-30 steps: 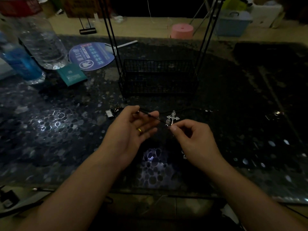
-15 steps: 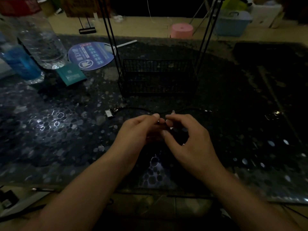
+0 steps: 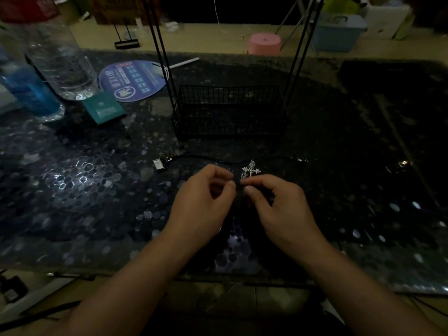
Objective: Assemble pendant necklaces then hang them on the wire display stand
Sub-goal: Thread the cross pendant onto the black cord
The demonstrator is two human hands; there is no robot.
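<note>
Left hand (image 3: 206, 200): thumb and forefinger pinched narrow on the black cord (image 3: 213, 160) just beside the pendant, apparently to hold it taut for threading.
Right hand (image 3: 278, 204): fingers curled, pinching the foot of the cross pendant (image 3: 251, 169), which stands up above the fingertips so its loop meets the cord.
Cord: trails across the counter (image 3: 97, 190) towards both side edges, clasp end (image 3: 160, 164) lying to the left.
Wire display stand (image 3: 230, 112): stands behind the hands, towards the far edge; its basket appears empty, so hanging is judged not yet done.
</note>
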